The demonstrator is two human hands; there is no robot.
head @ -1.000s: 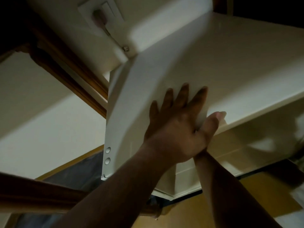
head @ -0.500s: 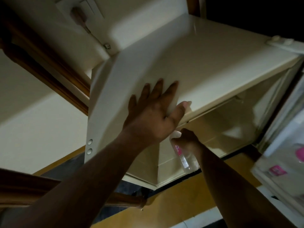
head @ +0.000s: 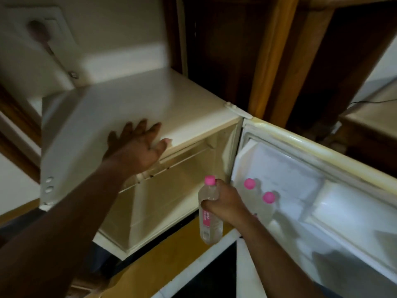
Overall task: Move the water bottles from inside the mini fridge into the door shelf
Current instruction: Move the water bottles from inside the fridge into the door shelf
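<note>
A cream mini fridge (head: 129, 104) stands with its door (head: 311, 168) swung open to the right. My right hand (head: 225, 203) is shut on a clear water bottle (head: 209, 220) with a pink cap and pink label, held upright just outside the fridge opening, left of the door shelf. Two more pink-capped bottles (head: 249, 183) (head: 268, 197) stand in the door shelf, right beside my hand. My left hand (head: 137, 147) lies flat on the fridge's top front edge, fingers spread. The fridge's inside looks pale and bare where I can see it.
A wall socket with a plug (head: 40, 33) sits above the fridge at the left. Dark wooden furniture (head: 279, 50) rises behind the door. Below are a yellow floor (head: 163, 259) and a white ledge (head: 206, 259).
My right hand has drawn a bottle out of the fridge and moved it right toward the door shelf. The view has swung right, showing the open door. My left hand stays on the fridge top.
</note>
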